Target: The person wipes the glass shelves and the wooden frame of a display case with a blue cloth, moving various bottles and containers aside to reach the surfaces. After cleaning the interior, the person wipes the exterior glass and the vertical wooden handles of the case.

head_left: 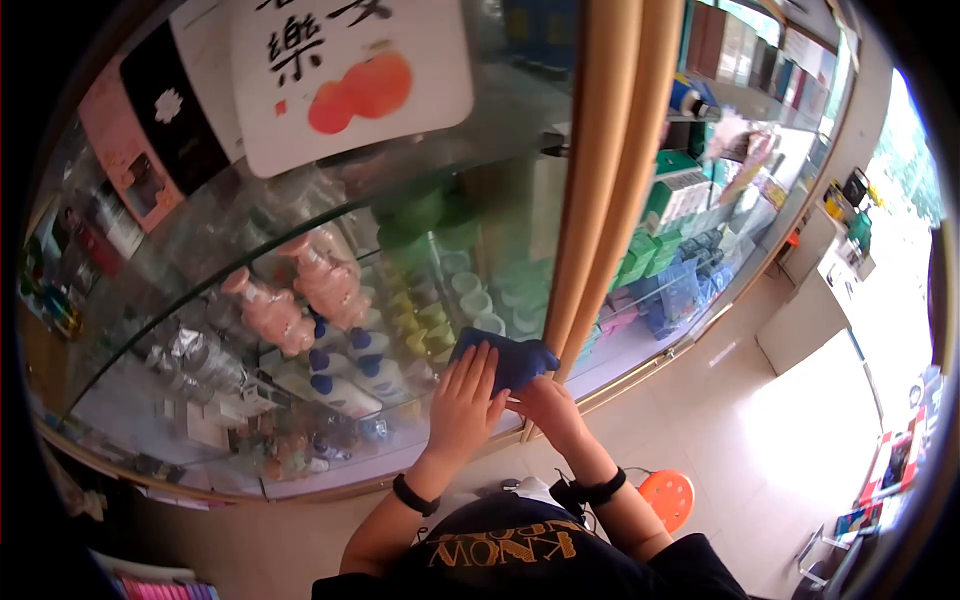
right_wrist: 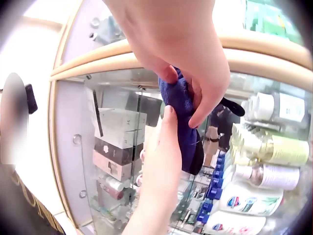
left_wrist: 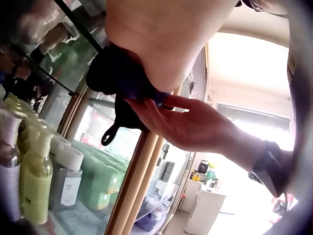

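Between the two hands, in front of the glass cabinet, is a dark blue cloth (head_left: 505, 362) with a black hanging loop (left_wrist: 109, 135). My left hand (head_left: 465, 388) lies against the cloth with its fingers nearly straight. The right hand (head_left: 551, 408) grips the bunched lower right part of it. Seen from the right wrist, the right fingers (right_wrist: 201, 105) curl round the cloth while the left thumb (right_wrist: 168, 117) presses on it from below. Behind the cloth, the glass pane shows shelves of pump bottles (left_wrist: 38, 176).
A wooden door frame (head_left: 600, 190) stands right beside the hands. On the shelves are pink bottles (head_left: 335, 290), blue-capped bottles (head_left: 345, 390) and green boxes (head_left: 648, 255). An orange stool (head_left: 667, 499) is on the floor to the right, with a white counter (head_left: 815, 310) farther back.
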Demonstrator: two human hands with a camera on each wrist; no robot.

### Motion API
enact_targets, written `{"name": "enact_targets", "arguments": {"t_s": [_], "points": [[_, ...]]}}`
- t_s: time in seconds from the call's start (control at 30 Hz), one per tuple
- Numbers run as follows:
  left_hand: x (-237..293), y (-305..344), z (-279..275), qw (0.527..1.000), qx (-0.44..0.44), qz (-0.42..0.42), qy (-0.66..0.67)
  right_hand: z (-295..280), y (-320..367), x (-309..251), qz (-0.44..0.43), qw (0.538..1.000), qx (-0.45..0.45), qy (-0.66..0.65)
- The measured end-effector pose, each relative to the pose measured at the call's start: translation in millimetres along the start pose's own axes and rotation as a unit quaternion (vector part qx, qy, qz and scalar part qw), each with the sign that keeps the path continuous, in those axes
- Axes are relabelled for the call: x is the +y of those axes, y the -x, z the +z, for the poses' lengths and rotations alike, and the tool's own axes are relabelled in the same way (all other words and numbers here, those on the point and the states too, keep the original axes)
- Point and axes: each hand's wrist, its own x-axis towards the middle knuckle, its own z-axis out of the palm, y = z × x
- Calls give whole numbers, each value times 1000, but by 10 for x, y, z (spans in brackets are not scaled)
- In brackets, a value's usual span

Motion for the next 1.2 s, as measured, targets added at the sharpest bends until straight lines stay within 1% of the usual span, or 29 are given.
{"name": "enact_targets", "arguments": {"t_s": [0.07, 0.1, 0.13, 0.2, 0.23, 0.27, 0.33, 0.37, 0.4, 0.47, 0.5, 0.53, 0.57, 0.6, 0.63, 0.67, 0.73, 0.77, 0.8, 0.83, 0.87, 0.93, 0.97, 1.0, 1.03, 1.07, 1.1, 1.13, 1.2], "points": [[59, -27, 25, 999, -1, 0, 36, -68, 162, -55, -48, 979, 62, 189], [85, -56, 66, 999, -3, 17, 42, -106, 184, -42, -96, 965, 93, 224], [127, -98, 107, 999, -1, 35, 39, -118, 202, -49, -110, 964, 96, 221], [242, -131, 226, 997, 26, 29, 69, -94, 258, -83, -204, 932, 153, 259], [264, -131, 277, 996, 38, 28, 69, 113, 312, -166, -233, 913, 185, 281], [289, -141, 279, 996, 40, 37, 71, 139, 320, -168, -241, 910, 188, 279], [324, -191, 272, 987, 59, -17, 147, 147, 346, -146, -302, 842, 228, 386], [322, -222, 269, 980, 58, -25, 187, 127, 306, -145, -326, 819, 233, 411], [328, -272, 259, 980, 60, -20, 187, 133, 277, -173, -331, 817, 233, 410], [365, -370, 192, 960, 72, -30, 267, 300, 253, -310, -447, 693, 249, 508], [387, -432, 247, 956, 132, -26, 260, 388, 262, -391, -447, 683, 253, 518], [410, -469, 257, 956, 131, -31, 259, 448, 267, -488, -443, 685, 252, 520], [428, -494, 261, 932, 109, -116, 325, 488, 273, -590, -474, 649, 242, 544], [440, -532, 260, 896, 88, -199, 388, 525, 265, -687, -506, 609, 230, 566], [459, -584, 231, 878, 126, -212, 410, 558, 244, -769, -523, 613, 220, 550], [484, -683, 104, 878, 129, -211, 410, 635, 232, -887, -525, 612, 218, 550], [546, -900, -273, 916, 236, -81, 313, 845, 237, -1148, -605, 525, 234, 551], [606, -1049, -456, 912, 263, -58, 311, 939, 201, -1269, -619, 518, 248, 535], [624, -1179, -548, 911, 262, -58, 312, 1041, 140, -1376, -633, 511, 261, 520], [627, -1300, -616, 918, 281, -36, 277, 1143, 52, -1461, -637, 542, 270, 477], [617, -1390, -646, 923, 299, -14, 241, 1216, 8, -1569, -650, 515, 254, 499], [557, -1446, -529, 921, 309, -6, 238, 1168, -165, -1618, -641, 526, 190, 526], [552, -1421, -462, 924, 290, -27, 249, 1119, -189, -1570, -601, 559, 184, 541], [538, -1392, -402, 926, 270, -48, 259, 1065, -191, -1533, -602, 560, 182, 539], [518, -1356, -344, 927, 270, -48, 256, 995, -175, -1494, -580, 564, 190, 557], [502, -1306, -292, 932, 245, -63, 259, 915, -159, -1443, -555, 569, 197, 574], [497, -1239, -236, 936, 219, -79, 263, 797, -162, -1368, -544, 580, 197, 573], [482, -1169, -187, 937, 217, -82, 262, 685, -143, -1295, -541, 583, 197, 574], [414, -1019, -98, 952, 152, -91, 249, 461, -88, -1145, -491, 604, 191, 598]]}}
